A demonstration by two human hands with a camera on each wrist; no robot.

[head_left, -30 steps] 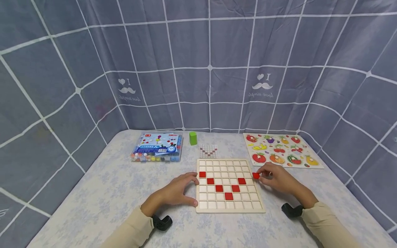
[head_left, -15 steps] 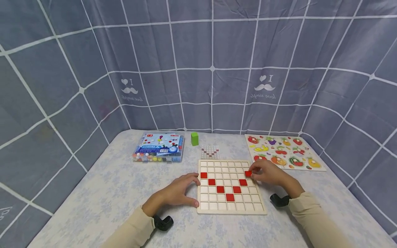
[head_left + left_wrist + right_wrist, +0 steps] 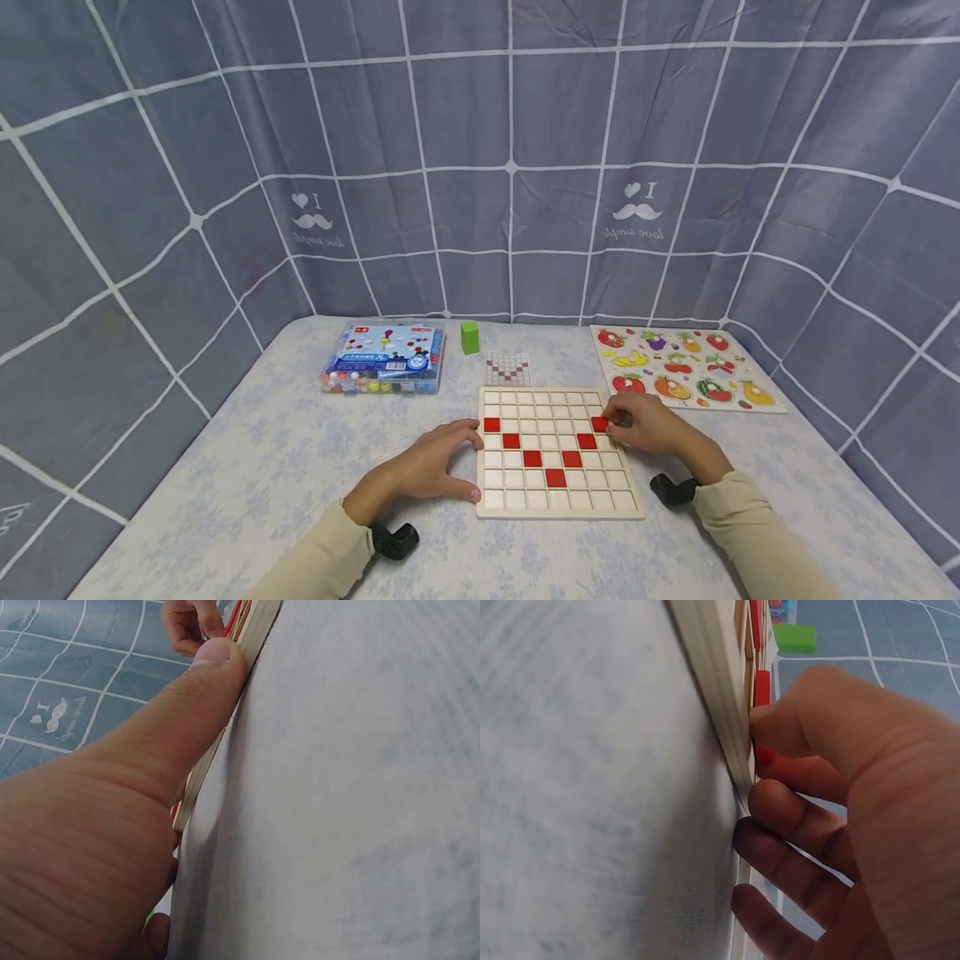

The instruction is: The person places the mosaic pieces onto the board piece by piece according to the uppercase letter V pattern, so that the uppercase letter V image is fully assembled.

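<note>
A square wooden grid board (image 3: 561,513) lies flat on the table between my hands. Several red square tiles sit in its cells and form a V, one of them the bottom tile (image 3: 555,477). My right hand (image 3: 654,425) pinches another red tile (image 3: 600,424) between thumb and forefinger at a cell in the rightmost column. In the right wrist view, its other fingers (image 3: 780,859) are bent beside the board's edge. My left hand (image 3: 426,462) touches the board's left edge with thumb and fingers spread. Its straight thumb (image 3: 187,701) presses that edge in the left wrist view.
Behind the board lies a small pattern card (image 3: 507,368) with a V of squares. A green block (image 3: 469,337) stands near it. A clear plastic box (image 3: 384,358) is at the back left, and a fruit puzzle board (image 3: 686,367) at the back right.
My right hand has moved left from beside the board, bringing the red tile over a cell in the right column, where it now sits lower. My left hand has stayed at the edge.
</note>
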